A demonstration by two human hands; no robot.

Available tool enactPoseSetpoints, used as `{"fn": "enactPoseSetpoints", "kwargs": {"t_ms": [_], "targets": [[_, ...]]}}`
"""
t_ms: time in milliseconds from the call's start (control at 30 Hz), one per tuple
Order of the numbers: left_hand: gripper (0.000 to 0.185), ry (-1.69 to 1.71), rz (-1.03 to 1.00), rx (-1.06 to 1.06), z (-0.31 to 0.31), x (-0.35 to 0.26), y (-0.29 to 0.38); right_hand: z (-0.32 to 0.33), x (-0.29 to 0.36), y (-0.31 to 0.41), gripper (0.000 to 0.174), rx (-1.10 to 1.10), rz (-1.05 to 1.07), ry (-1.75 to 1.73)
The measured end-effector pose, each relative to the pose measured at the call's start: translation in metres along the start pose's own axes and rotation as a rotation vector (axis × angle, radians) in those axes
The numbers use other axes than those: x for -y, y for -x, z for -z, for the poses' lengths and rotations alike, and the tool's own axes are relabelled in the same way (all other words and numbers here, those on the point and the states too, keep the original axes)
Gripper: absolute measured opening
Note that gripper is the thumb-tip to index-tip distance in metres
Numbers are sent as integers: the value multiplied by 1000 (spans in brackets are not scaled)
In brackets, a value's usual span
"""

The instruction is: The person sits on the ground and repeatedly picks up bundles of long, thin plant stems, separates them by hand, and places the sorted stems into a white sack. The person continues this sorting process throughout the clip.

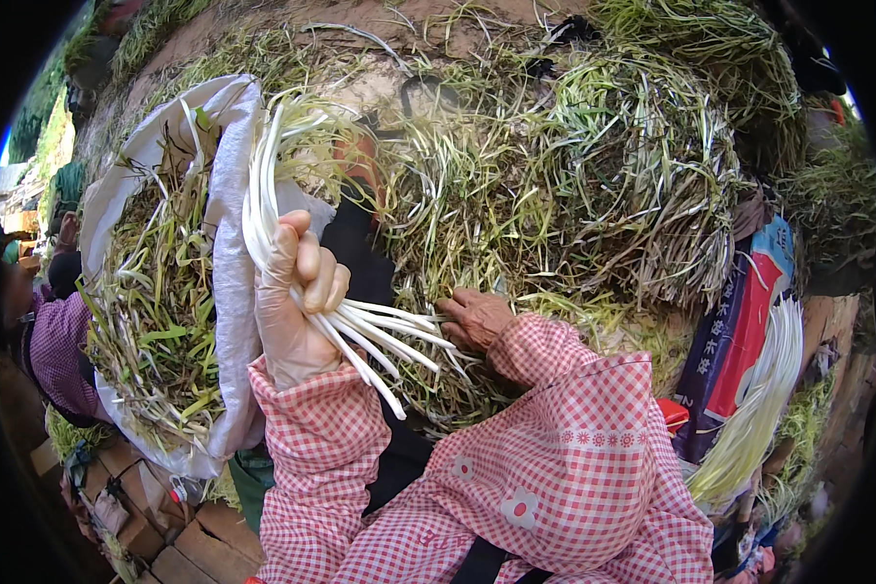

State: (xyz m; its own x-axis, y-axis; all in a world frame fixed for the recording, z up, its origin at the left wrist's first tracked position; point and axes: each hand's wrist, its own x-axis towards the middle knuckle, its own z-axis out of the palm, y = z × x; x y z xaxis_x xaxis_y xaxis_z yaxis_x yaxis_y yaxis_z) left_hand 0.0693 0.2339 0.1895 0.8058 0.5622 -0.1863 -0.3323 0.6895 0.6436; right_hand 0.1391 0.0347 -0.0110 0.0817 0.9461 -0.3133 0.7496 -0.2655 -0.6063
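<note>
My left hand (299, 299), in a thin translucent glove, is closed around a bunch of blanched chives (383, 332). Their white stalks jut out to the right below my fist, while pale yellow-green leaves droop over above it. My right hand (478, 319) reaches into a large tangled pile of chives (482, 219) in front of me. Its fingers are bent down at the pile's near edge, close to the white stalk ends; whether they pinch anything is hidden. Both my sleeves are red-and-white checked.
A white woven sack (233, 219) full of withered leaves and trimmings stands open on the left. At right, a neat bundle of blanched chives (763, 394) lies by a purple-and-red printed bag (737, 328) bearing writing. Another person (58, 343) sits at far left, beyond the sack.
</note>
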Motion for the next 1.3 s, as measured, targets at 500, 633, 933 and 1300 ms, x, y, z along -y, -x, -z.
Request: {"fn": "enactPoseSetpoints", "kwargs": {"t_ms": [500,633,933,1300], "targets": [[21,95,61,-49,1,-2,5,17,-36,32,34,-691,-146,-22],[21,85,70,-58,3,1,4,4,-12,-20,43,-39,-518,-668],[24,199,102,14,8,1,5,93,-24,24,19,-363,-124,-1363],[20,175,117,-45,4,0,6,3,-84,83,63,-58,-905,-243]]}}
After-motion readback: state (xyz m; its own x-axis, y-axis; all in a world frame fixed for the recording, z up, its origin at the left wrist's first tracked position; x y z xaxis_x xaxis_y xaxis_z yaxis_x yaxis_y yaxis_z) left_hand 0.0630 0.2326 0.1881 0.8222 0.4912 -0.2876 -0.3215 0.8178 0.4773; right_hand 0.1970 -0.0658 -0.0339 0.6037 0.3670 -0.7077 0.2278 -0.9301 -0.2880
